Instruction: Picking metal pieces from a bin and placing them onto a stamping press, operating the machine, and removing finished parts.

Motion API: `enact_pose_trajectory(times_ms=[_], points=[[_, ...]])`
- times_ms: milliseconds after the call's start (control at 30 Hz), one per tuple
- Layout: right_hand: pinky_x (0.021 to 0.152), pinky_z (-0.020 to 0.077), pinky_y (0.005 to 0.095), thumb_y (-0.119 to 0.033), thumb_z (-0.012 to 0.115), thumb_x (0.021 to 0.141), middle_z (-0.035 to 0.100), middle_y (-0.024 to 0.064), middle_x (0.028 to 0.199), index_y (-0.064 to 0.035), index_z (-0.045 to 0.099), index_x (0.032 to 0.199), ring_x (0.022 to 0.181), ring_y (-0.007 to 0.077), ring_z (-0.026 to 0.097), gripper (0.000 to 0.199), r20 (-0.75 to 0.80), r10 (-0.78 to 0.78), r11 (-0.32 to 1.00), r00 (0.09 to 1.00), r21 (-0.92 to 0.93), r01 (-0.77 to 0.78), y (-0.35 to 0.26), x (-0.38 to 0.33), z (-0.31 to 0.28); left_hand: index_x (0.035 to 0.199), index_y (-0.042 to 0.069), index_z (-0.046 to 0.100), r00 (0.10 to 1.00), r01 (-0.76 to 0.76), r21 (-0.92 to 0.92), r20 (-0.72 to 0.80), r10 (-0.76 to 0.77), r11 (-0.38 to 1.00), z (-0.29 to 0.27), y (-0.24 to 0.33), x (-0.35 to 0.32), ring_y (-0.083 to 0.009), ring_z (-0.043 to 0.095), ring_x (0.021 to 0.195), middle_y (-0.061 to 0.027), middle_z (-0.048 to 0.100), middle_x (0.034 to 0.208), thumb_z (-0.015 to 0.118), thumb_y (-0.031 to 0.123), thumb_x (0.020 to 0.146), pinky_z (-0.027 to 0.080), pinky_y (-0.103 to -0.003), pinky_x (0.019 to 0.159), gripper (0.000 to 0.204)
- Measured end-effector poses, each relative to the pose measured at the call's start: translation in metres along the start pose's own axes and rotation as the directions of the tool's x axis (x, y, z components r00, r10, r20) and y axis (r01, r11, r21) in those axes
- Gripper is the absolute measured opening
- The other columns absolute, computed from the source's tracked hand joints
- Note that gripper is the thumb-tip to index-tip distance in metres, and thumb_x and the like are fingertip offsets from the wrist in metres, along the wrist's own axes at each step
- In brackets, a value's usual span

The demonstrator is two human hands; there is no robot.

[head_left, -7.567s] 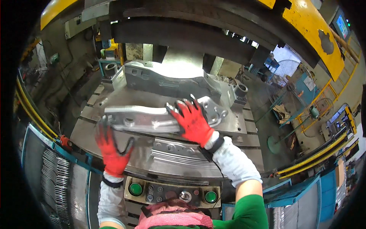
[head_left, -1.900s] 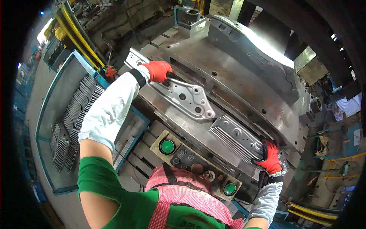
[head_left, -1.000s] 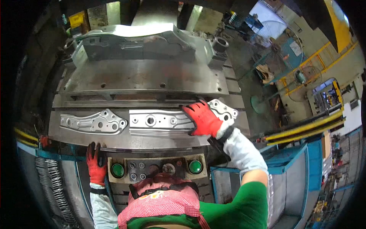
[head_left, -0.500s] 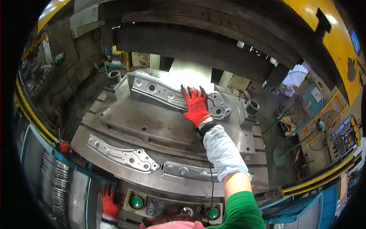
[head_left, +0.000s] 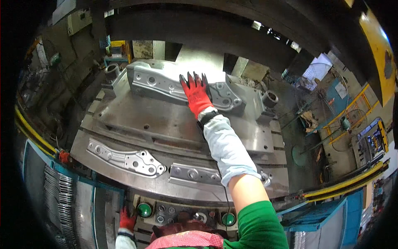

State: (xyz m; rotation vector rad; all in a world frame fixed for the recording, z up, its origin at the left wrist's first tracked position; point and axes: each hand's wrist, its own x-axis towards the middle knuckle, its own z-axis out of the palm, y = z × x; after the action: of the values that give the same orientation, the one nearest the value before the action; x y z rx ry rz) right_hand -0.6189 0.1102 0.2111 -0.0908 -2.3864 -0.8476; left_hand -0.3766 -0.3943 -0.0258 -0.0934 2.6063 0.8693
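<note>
My right hand (head_left: 196,93), in a red glove with dark fingertips, rests with fingers spread on a long stamped metal part (head_left: 159,85). That part lies on the raised die block (head_left: 137,114) and has several holes; the hand hides its middle. My left hand (head_left: 127,218), also red-gloved, is low at the left beside a green push button (head_left: 144,210). Its fingers look apart and hold nothing visible; I cannot tell whether they touch the panel's edge.
A second stamped part (head_left: 124,161) and a third (head_left: 192,173), partly behind my right forearm, lie along the press bed's front. Guide bushings (head_left: 270,98) stand at the die's corners. A heavy dark press beam (head_left: 186,29) spans above. Another green button (head_left: 228,219) sits on the control panel.
The view has shifted a little. My right hand has slid slightly left and farther over the part, fingers still spread. My left hand has come closer to the left green button.
</note>
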Motion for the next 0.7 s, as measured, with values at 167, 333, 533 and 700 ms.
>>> enact_pose_trajectory(times_ms=[167,333,533,700], points=[[0.107,0.0058,0.0569,-0.044,0.065,0.068,0.026,0.0185,0.142,-0.0105,0.025,0.14,0.131,0.039,0.023,0.089,0.021,-0.091,0.802,0.996,0.594,0.061,-0.002,-0.057,-0.101,0.14,0.002,0.019,0.988,-0.054,-0.145,0.136,0.074,0.988,0.067,-0.096,0.064,-0.0316,0.022,0.134,-0.0214,0.024,0.143,0.07,0.048,0.069,0.023,-0.035,0.109,0.099],[0.109,0.0093,0.0469,-0.033,0.071,0.07,0.025,0.0199,0.142,-0.0021,0.031,0.136,0.133,0.0357,0.02,0.083,0.198,0.186,0.58,0.962,0.768,-0.27,0.0,-0.239,-0.169,0.141,-0.001,0.008,0.976,0.08,-0.38,0.218,0.005,0.922,0.086,-0.096,0.071,-0.0315,0.018,0.135,-0.0216,0.02,0.145,0.073,0.06,0.058,0.021,-0.034,0.109,0.121],[0.108,0.0222,0.0378,-0.006,0.06,0.079,0.028,0.0234,0.141,0.0036,0.026,0.137,0.129,0.0354,0.029,0.068,0.472,0.881,-0.094,0.023,0.222,-0.971,-0.012,-0.54,-0.156,0.139,-0.006,0.0,0.959,0.078,-0.147,0.28,-0.034,0.986,0.043,-0.027,0.049,-0.0328,0.015,0.136,-0.0248,0.011,0.146,0.073,0.069,0.047,0.02,-0.034,0.109,0.14],[0.098,0.0353,0.035,-0.023,0.063,0.082,0.041,0.0188,0.133,-0.0024,0.029,0.137,0.118,0.0289,0.043,0.068,0.949,0.289,0.0,0.13,0.136,-0.991,-0.063,-0.727,-0.079,0.14,-0.004,0.003,0.954,0.109,-0.096,0.29,-0.077,0.989,0.045,-0.028,0.053,-0.0338,0.018,0.135,-0.0255,0.014,0.145,0.077,0.065,0.044,0.023,-0.034,0.109,0.139]])
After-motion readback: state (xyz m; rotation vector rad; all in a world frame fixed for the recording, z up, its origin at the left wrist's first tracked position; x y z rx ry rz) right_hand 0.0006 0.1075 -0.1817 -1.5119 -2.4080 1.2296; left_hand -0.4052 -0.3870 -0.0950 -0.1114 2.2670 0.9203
